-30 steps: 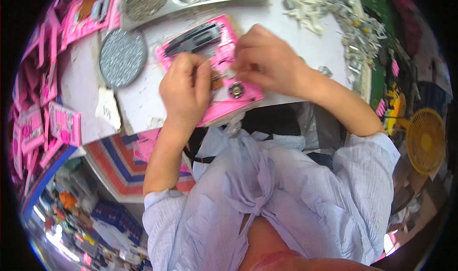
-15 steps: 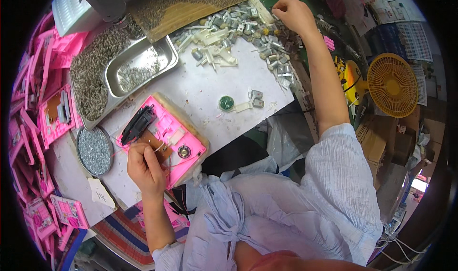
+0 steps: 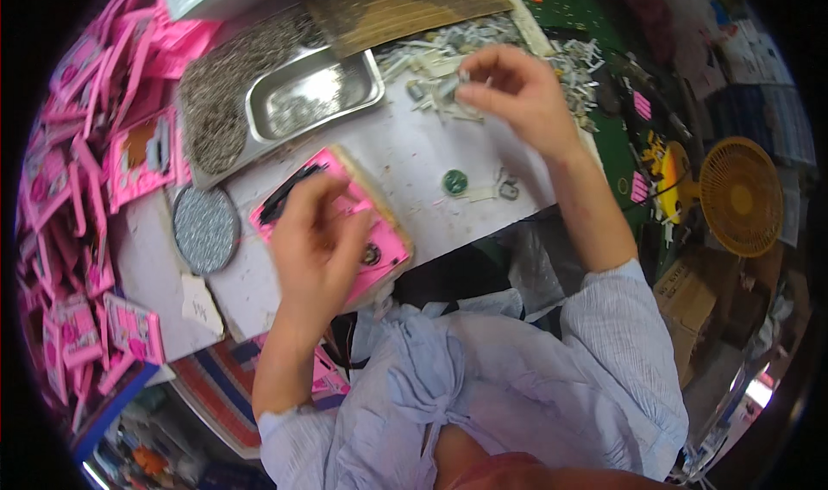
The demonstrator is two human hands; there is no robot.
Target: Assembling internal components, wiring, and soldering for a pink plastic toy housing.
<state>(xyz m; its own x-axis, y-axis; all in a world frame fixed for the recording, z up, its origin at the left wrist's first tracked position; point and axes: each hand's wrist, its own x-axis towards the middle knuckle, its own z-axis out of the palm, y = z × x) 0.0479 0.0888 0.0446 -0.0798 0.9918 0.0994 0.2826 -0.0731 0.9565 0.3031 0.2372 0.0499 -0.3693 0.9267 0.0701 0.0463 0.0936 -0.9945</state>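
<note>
A pink plastic casing [image 3: 393,241] lies on a padded block, with a black part [image 3: 285,197] at its upper left and a small round metal part [image 3: 372,254] at its near right. My left hand [image 3: 312,240] hovers over the casing, blurred, its thumb and fingers apart with nothing visible between them. Over the far part of the table, my right hand [image 3: 526,102] is curled, its thumb and fingertips at a small silver motor [image 3: 448,88]. Around it lie pale plastic pieces and more motors. A green round piece [image 3: 454,182] sits nearer, left of another motor [image 3: 508,188].
Many screws fill a metal tray [image 3: 207,175], in which a smaller steel pan [image 3: 377,93] stands. A round dish [image 3: 205,229] holds grey bits. Stacked pink casings [image 3: 78,179] line the left. Cardboard [image 3: 405,11] lies at the back; a yellow fan [image 3: 740,197] stands right.
My right hand has come left and nearer from the table's far right edge to the motors. My left hand has lifted and opened over the casing. The whole view has shifted.
</note>
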